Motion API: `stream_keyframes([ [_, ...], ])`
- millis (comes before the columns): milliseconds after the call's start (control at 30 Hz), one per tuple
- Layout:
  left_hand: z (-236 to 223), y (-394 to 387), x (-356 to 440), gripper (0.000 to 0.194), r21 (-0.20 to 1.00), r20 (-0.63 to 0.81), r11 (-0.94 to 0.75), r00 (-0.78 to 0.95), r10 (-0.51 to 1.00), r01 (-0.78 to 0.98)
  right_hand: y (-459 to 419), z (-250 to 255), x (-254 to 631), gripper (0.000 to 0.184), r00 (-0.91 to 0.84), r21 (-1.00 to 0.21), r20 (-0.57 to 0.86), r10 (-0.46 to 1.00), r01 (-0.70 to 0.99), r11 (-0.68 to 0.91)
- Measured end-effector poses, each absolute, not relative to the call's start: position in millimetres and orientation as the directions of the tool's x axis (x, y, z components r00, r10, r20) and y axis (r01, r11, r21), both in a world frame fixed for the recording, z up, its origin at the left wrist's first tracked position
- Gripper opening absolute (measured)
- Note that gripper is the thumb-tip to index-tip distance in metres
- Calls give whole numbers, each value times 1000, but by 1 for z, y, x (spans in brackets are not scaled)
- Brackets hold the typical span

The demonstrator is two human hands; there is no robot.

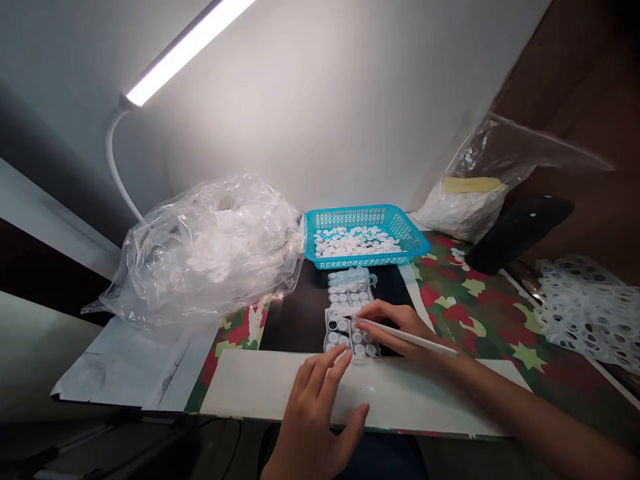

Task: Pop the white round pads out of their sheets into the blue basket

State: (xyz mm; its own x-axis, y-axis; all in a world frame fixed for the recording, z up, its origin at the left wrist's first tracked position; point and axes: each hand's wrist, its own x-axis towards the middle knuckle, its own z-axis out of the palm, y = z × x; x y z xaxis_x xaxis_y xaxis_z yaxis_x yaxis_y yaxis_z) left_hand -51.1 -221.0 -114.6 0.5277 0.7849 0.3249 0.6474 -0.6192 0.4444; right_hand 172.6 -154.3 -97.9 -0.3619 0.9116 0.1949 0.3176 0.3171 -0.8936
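Observation:
A translucent white plastic tray (351, 298) with rows of round caps or discs lies on a dark mat (293, 317). My right hand (400, 327) is closed round a slim white pen-like tool (425, 342), whose dark tip rests over the middle of the tray. One round spot near that tip looks dark, without a white disc. My left hand (317, 400) lies at the tray's near edge, fingers stretched out and thumb apart, its fingertips at the lower left corner. Whether those fingertips press on the tray I cannot tell.
Behind the tray stands a blue basket (367, 260) with many white discs. A large clear bag (210, 247) bulges on the left; another bag (460, 207) stands back right beside a black object (520, 233). White perforated sheets (590, 313) lie far right. A lamp (190, 50) hangs above.

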Motion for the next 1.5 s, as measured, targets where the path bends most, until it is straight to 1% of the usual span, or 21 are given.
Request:
stream_keyframes([
  [67, -116, -218, -51, 51, 403, 342, -625, 523, 781, 669, -152, -95, 176, 20, -468, -817, 274, 840, 348, 461],
  [100, -117, -216, -50, 51, 379, 335, -631, 536, 775, 676, -150, -94, 178, 21, -519, -784, 301, 800, 343, 518],
  [200, -118, -210, -47, 58, 325, 284, -667, 603, 745, 670, -144, -95, 184, 23, -622, -733, 326, 712, 310, 606],
  [333, -118, -206, -41, 63, 309, 240, -683, 641, 729, 662, -141, -99, 188, 24, -653, -735, 299, 696, 307, 605],
  [467, -116, -206, -37, 64, 322, 226, -661, 623, 749, 678, -143, -99, 186, 24, -644, -707, 311, 699, 335, 623],
  [633, -117, -208, -33, 64, 344, 243, -634, 586, 773, 693, -143, -97, 185, 23, -649, -677, 327, 687, 346, 650],
  [800, -117, -207, -30, 64, 331, 269, -633, 573, 774, 700, -141, -97, 187, 23, -674, -649, 363, 643, 312, 694],
  [933, -117, -207, -29, 65, 310, 290, -637, 568, 770, 706, -140, -97, 188, 22, -682, -666, 305, 664, 346, 661],
  [1033, -117, -206, -29, 65, 286, 308, -645, 569, 763, 709, -138, -96, 188, 22, -688, -647, 307, 658, 356, 674],
  [1100, -117, -206, -29, 66, 275, 316, -646, 567, 761, 713, -136, -96, 188, 25, -716, -576, 358, 599, 336, 746],
  [1200, -117, -207, -29, 69, 272, 312, -643, 566, 763, 716, -135, -102, 186, 25, -750, -375, 469, 467, 309, 874],
  [1267, -117, -206, -29, 71, 278, 303, -646, 573, 761, 711, -134, -107, 185, 24, -750, -247, 517, 413, 332, 910],
  [1333, -117, -206, -29, 71, 285, 297, -650, 580, 759, 705, -134, -111, 183, 25, -745, -178, 531, 403, 367, 913],
  [1400, -117, -206, -29, 72, 293, 295, -646, 576, 762, 705, -134, -112, 181, 24, -741, -175, 530, 412, 380, 908],
  [1433, -117, -205, -29, 72, 298, 297, -642, 570, 766, 706, -134, -112, 180, 24, -735, -203, 525, 428, 381, 902],
  [1500, -116, -205, -29, 71, 310, 297, -636, 563, 771, 707, -134, -108, 178, 22, -708, -319, 502, 497, 383, 867],
])
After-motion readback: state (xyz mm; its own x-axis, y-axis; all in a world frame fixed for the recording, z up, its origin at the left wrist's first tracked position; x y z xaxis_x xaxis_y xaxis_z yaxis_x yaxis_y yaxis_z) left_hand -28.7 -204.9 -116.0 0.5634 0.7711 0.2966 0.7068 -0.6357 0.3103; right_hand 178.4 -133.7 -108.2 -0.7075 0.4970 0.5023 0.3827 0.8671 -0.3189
